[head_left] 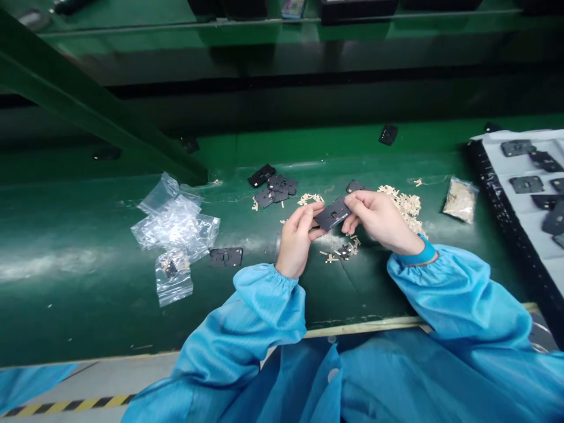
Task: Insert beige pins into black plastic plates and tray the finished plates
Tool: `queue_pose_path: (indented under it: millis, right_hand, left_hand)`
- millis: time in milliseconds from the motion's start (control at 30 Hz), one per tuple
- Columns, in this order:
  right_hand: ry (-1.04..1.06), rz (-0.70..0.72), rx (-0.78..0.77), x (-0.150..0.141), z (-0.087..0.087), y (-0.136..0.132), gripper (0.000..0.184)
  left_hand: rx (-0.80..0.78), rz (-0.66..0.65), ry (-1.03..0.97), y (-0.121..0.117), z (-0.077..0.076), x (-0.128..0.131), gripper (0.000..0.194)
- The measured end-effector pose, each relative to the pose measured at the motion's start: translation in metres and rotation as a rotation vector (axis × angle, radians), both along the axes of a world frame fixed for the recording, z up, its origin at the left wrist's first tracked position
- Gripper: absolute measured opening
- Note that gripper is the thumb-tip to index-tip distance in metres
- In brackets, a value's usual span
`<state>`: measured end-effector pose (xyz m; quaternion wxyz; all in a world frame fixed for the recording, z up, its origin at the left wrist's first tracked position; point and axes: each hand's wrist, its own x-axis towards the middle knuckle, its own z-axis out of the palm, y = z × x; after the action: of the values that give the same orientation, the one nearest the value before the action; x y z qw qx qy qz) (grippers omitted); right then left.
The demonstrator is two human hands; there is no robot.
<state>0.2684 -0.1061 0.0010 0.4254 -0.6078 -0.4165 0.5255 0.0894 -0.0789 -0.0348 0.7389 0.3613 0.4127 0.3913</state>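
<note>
My left hand (297, 238) and my right hand (381, 220) together grip a flat black rectangular plate (332, 213) with cut-outs, pinching its two ends over the green bench (79, 305). Just beyond the hands lies a loose group of similar black plates (273, 189). A scatter of small beige pieces (405, 205) sits under and beyond my right hand. A tiny dark part among beige bits (343, 251) lies below the plate. Another black plate (225, 257) rests left of my left hand.
Crumpled clear plastic bags (174, 220) lie at the left, and a small bag of dark parts (173, 276) sits below them. A bag of beige pieces (460, 200) stands right. A black-edged tray (520, 176) holds several black plates. A green beam (88, 100) crosses the upper left.
</note>
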Motion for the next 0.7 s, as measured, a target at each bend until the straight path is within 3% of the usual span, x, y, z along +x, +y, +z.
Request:
queue_pose_path:
  millis: [167,300,400,500,700]
  right_hand:
    - [0.060,-0.056,-0.011,-0.001,-0.012,-0.007,0.046]
    - [0.024,-0.049,0.045,-0.002,-0.009,-0.014,0.042]
    - [-0.126,0.060,0.067,0.007,0.000,-0.022,0.042]
    - [-0.307,0.078,0.079,0.025,0.001,-0.035,0.035]
    - [-0.731,0.288,0.104,0.043,-0.010,-0.053,0.013]
  left_hand:
    - [0.037,-0.032,0.062,-0.001,0.000,0.001,0.030]
    - [0.062,-0.053,0.059,-0.002,0.000,0.002,0.032]
    - [0.052,0.032,0.009,0.001,0.002,0.001,0.030]
    - [0.041,0.091,-0.049,0.005,0.005,-0.001,0.031]
    - [0.014,0.065,-0.099,0.006,0.013,-0.002,0.032]
